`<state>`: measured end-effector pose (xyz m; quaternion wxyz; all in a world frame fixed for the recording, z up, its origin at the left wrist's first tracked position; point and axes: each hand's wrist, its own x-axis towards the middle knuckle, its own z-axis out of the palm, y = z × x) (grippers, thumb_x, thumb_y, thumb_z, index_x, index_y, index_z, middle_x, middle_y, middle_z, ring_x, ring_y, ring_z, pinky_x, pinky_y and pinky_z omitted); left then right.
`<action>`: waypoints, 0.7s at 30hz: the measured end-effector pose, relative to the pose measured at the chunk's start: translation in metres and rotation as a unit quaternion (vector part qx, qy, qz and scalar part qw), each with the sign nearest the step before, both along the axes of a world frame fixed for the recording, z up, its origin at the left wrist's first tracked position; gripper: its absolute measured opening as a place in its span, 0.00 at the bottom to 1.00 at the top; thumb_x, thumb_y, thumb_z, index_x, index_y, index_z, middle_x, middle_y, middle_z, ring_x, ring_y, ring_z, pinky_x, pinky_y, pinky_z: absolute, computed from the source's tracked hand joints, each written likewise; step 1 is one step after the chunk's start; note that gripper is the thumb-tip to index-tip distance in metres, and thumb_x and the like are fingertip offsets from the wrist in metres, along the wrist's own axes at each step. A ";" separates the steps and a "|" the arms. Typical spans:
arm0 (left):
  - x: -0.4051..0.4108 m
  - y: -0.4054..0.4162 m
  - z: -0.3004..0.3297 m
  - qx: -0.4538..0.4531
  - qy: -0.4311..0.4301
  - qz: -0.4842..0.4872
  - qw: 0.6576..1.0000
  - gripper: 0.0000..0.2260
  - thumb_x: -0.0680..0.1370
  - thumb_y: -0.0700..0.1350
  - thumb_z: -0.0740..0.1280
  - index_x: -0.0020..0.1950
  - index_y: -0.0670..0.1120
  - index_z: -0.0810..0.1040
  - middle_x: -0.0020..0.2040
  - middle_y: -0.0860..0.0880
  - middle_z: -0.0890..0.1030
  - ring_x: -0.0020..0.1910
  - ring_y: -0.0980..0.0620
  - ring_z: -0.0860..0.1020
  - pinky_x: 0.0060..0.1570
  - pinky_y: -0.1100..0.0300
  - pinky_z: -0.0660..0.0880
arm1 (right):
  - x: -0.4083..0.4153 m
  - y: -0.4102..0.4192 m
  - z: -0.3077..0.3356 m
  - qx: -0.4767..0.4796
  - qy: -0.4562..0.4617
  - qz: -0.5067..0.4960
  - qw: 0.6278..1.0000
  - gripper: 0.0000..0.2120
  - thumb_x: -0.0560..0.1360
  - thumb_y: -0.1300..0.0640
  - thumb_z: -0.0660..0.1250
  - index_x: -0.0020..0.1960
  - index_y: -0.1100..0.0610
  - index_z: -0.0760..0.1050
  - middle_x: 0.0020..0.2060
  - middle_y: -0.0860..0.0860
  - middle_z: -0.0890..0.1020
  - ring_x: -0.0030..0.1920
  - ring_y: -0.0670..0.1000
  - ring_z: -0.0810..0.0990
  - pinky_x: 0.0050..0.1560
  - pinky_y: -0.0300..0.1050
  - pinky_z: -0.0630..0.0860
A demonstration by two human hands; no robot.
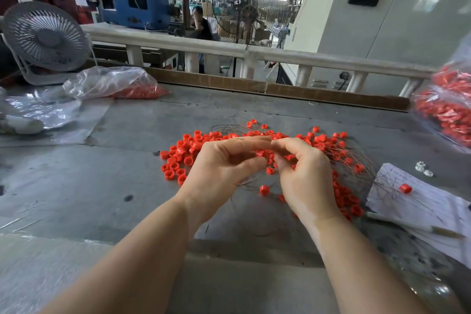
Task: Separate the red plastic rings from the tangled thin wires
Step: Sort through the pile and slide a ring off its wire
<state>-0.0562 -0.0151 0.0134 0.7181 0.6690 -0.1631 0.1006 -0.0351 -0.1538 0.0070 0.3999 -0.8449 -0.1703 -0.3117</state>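
The grey table spreads under and around both hands, its far edge bordered by a cardboard strip well beyond the fingertips. Far out to the left of the hands stands a white fan, and nearer in on that side lies a crumpled clear plastic bag with red pieces showing through its right end. Far to the right of the hands, at the frame edge, a second clear bag bulges with red pieces. Just right of the right hand, a sheet of handwritten paper lies on the table with one red ring on it.

The left hand and right hand are raised together above the pile, fingers curled, index fingertips nearly meeting. They appear to pinch something small between them, but whether it is wire or ring I cannot tell.

The red plastic rings lie scattered on the table directly beyond and beneath the hands, loose ones massed to the left of the left hand. The tangled thin wires thread through the rings beyond and to the right of the right hand.
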 end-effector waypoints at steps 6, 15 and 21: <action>0.003 -0.006 -0.004 0.177 -0.081 0.042 0.980 0.16 0.70 0.28 0.70 0.53 0.42 0.82 0.49 0.57 0.80 0.50 0.66 0.78 0.52 0.73 0.72 | -0.004 -0.001 0.009 0.102 0.031 0.058 0.993 0.17 0.69 0.72 0.65 0.42 0.50 0.80 0.41 0.43 0.82 0.44 0.37 0.77 0.46 0.27 0.69; 0.004 -0.005 -0.008 0.162 -0.080 0.083 0.980 0.14 0.71 0.30 0.70 0.48 0.48 0.84 0.47 0.57 0.83 0.48 0.64 0.80 0.51 0.69 0.74 | -0.004 -0.001 0.008 0.160 0.114 0.162 0.967 0.12 0.71 0.65 0.67 0.43 0.48 0.81 0.42 0.46 0.84 0.46 0.42 0.80 0.49 0.34 0.73; 0.001 0.001 -0.001 0.002 0.032 0.012 0.999 0.13 0.73 0.29 0.67 0.50 0.45 0.82 0.49 0.46 0.84 0.47 0.50 0.79 0.50 0.57 0.77 | -0.001 0.001 0.003 0.191 0.171 0.208 0.944 0.18 0.76 0.71 0.62 0.53 0.49 0.78 0.46 0.48 0.84 0.48 0.41 0.81 0.47 0.33 0.74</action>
